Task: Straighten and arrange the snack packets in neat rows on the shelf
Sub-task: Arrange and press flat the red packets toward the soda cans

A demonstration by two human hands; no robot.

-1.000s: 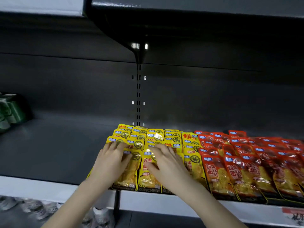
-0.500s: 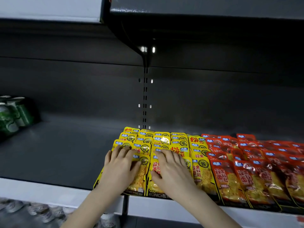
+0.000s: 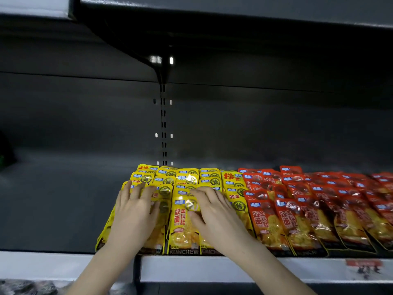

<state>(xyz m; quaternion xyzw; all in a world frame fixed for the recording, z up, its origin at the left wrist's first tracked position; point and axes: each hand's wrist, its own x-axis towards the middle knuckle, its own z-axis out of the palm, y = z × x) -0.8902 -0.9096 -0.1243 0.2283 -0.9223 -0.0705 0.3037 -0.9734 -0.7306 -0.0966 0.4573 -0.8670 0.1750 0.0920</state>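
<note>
Fingers of the left hand point(image 3: 133, 211) lie spread and nearly straight, palm down on the leftmost front column of yellow snack packets point(image 3: 182, 222), gripping nothing. Just beside it, the right hand point(image 3: 214, 213) rests the same way, fingers fanned flat across the next columns, thumb touching the front packet between the two hands. The yellow packets lie overlapped like shingles in several columns running from the shelf's front lip toward the back. Touching their right side, red snack packets point(image 3: 297, 209) fill the shelf in similar overlapped rows. Both kinds sit on the dark shelf point(image 3: 53, 209), whose left part is bare. A white front strip point(image 3: 191, 267) runs below, and a slotted upright point(image 3: 163, 128) rises behind.
</note>
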